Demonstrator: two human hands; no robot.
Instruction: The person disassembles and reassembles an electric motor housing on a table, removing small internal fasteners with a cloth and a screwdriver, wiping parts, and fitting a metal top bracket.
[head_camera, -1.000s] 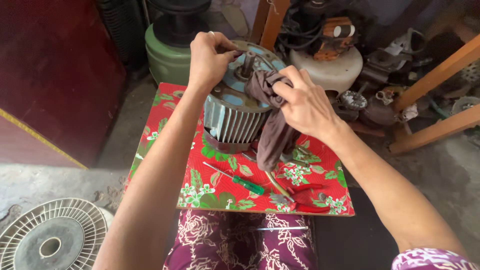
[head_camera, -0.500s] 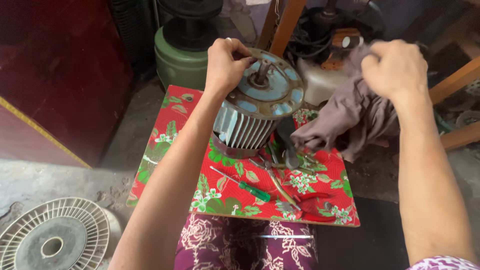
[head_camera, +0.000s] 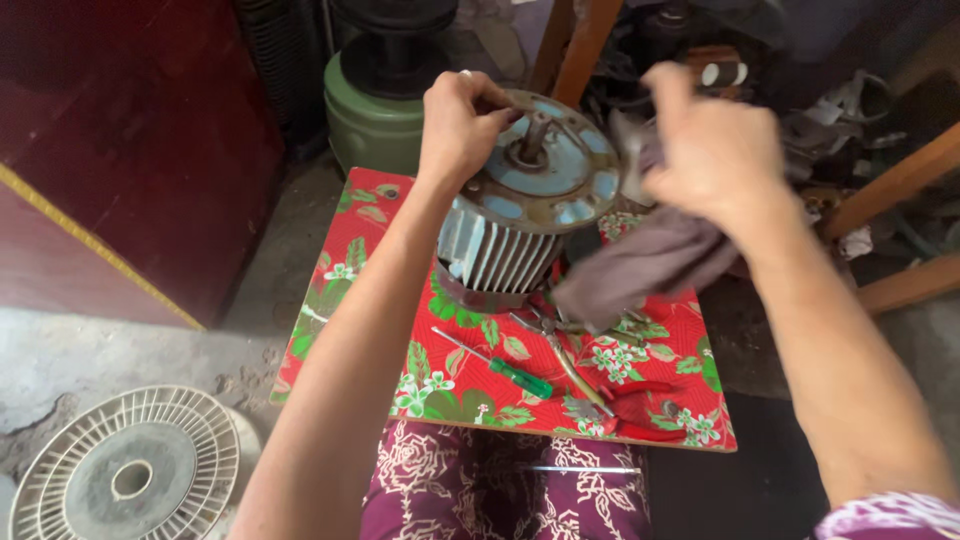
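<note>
Motor (head_camera: 520, 215), a finned grey fan motor with a round blue-grey end plate and a shaft at its centre, stands tilted on the table (head_camera: 370, 290), which is covered by a red floral cloth. Left hand (head_camera: 462, 125) grips the plate's upper rim, fingers closed over the edge. Right hand (head_camera: 712, 150) hovers just right of the motor, blurred, its fingers closed around a brownish-grey rag (head_camera: 650, 265) that hangs down toward the table. On the cloth in front of the motor lie a green-handled screwdriver (head_camera: 505, 368) and red-handled pliers (head_camera: 610, 395). A white fan grille (head_camera: 125, 470) lies on the floor to the left.
</note>
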